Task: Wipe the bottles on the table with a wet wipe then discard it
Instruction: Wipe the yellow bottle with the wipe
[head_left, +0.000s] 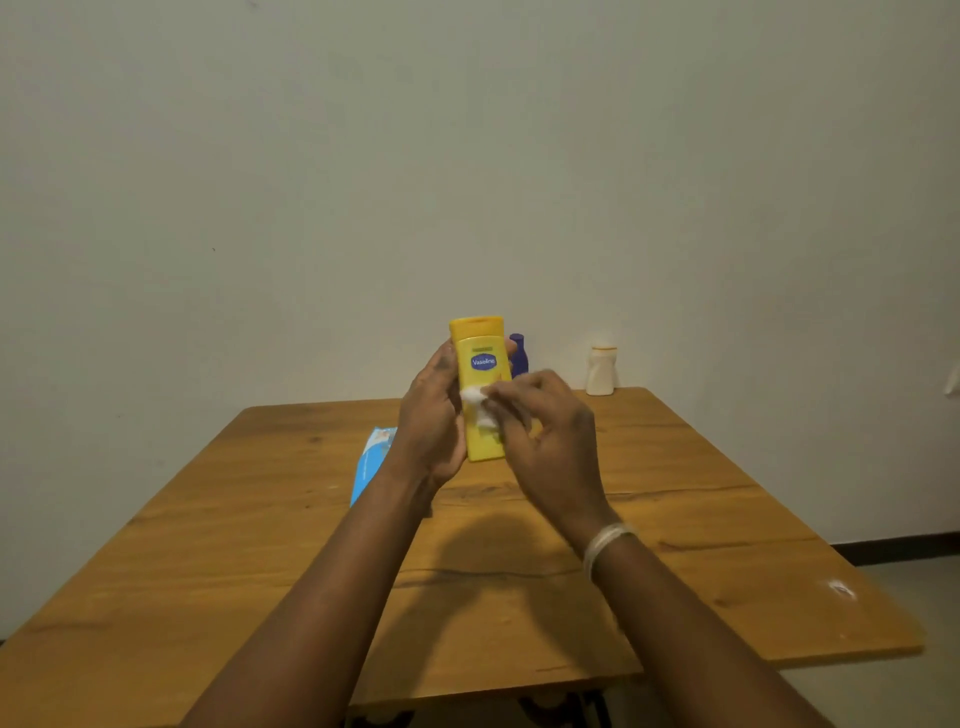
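we see left hand (431, 415) gripping yellow bottle (480, 364) upright; right hand (545, 436) pinches wet wipe (478, 402) against it, hiding its lower label; purple bottle (518, 353) half hidden behind.

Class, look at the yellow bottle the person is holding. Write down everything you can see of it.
The yellow bottle is tall and flat-fronted, seemingly glossy plastic, with a yellow cap on top that looks shut. A blue oval label reads "Vaseline". It is held upright above the table, lifted clear of it. The left hand grips its left side; the right hand presses a white wipe against its front, hiding part of the lower half.
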